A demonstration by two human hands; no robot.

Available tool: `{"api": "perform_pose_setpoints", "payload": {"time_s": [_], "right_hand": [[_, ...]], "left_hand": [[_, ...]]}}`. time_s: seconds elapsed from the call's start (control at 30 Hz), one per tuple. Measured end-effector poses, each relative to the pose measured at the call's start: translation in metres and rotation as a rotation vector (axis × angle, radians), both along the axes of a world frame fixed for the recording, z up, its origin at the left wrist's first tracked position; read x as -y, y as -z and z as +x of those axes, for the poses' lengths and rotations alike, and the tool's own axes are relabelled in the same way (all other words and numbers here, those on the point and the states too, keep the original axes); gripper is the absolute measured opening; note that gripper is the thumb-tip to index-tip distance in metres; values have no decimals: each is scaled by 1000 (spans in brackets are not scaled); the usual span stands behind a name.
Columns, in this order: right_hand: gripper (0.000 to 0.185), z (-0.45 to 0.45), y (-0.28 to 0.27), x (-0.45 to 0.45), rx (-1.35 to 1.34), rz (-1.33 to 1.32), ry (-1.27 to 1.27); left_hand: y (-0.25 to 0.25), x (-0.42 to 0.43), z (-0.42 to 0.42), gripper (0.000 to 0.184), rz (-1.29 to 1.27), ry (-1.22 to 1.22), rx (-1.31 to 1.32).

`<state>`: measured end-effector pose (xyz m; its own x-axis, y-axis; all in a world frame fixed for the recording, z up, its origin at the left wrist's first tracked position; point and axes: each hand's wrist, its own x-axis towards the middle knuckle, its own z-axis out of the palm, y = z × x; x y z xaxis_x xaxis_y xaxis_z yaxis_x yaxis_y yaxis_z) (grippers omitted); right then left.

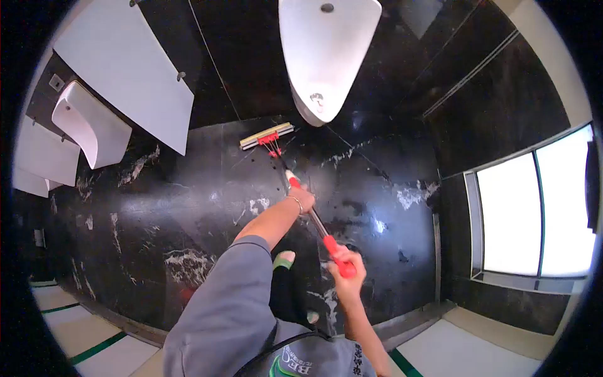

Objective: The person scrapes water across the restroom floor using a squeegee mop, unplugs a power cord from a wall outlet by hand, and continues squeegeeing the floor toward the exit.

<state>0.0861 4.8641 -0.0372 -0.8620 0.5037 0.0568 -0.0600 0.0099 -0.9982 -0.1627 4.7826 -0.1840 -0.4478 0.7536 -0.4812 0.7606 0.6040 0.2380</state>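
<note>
In the head view, my left grip point(301, 199) and right grip point(349, 270) are wrapped round the mop point(318, 224), left nearer its sponge head point(267, 136), which sits on the dark floor point(207, 210). I judge it light, stiff, best held by the red sleeves point(330, 244).

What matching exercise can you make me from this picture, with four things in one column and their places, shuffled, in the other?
Things:
1. Left hand
2. Right hand
3. Mop head
4. Large white partition

Places:
A. At the end of the handle nearest the person's body
B. Between two urinals
C. Gripping partway along the handle
D. At the handle's far end, away from the person

Right pairs: 1-C, 2-A, 3-D, 4-B
</note>
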Motion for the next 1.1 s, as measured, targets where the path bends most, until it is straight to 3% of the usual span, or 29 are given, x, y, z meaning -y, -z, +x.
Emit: {"api": "perform_pose_setpoints", "payload": {"time_s": [0.03, 0.1, 0.17, 0.23, 0.3, 0.43, 0.57, 0.67, 0.87, 0.97, 1.0, 1.03, 1.1], "right_hand": [[29, 31, -1, -6, -3, -16, 45], [29, 93, -20, -27, 62, -28, 63], [30, 151, -53, -49, 148, -63, 93], [30, 216, -83, -76, 220, -25, 80], [30, 280, -112, -98, 187, 43, 96], [34, 410, -183, -120, 391, 17, 306], [41, 511, -241, -134, 430, 66, 375], [46, 571, -270, -145, 535, 217, 397], [38, 524, -280, -166, 540, 291, 457], [35, 485, -262, -181, 387, 230, 510], [37, 468, -249, -185, 197, 202, 491], [37, 447, -249, -183, 178, 210, 473], [36, 400, -253, -175, 76, 38, 398]], "left_hand": [[-4, -10, 22, 23, -81, 106, 153], [-20, -32, 80, 23, 52, 325, 242], [8, -58, 145, 25, 256, 442, 294], [11, -85, 218, 30, 392, 422, 449], [-36, -105, 284, 35, 486, 395, 559], [-53, -158, 433, 38, 541, 489, 868], [-75, -191, 576, 33, 568, 429, 1320], [-91, -210, 665, 33, 603, 437, 1440], [-88, -238, 739, 41, 703, 455, 1412], [-86, -240, 707, 44, 783, 381, 1362], [-84, -240, 695, 40, 785, 363, 1364], [-88, -242, 674, 36, 788, 346, 1367], [-121, -236, 610, 31, 768, 310, 1332]]}}
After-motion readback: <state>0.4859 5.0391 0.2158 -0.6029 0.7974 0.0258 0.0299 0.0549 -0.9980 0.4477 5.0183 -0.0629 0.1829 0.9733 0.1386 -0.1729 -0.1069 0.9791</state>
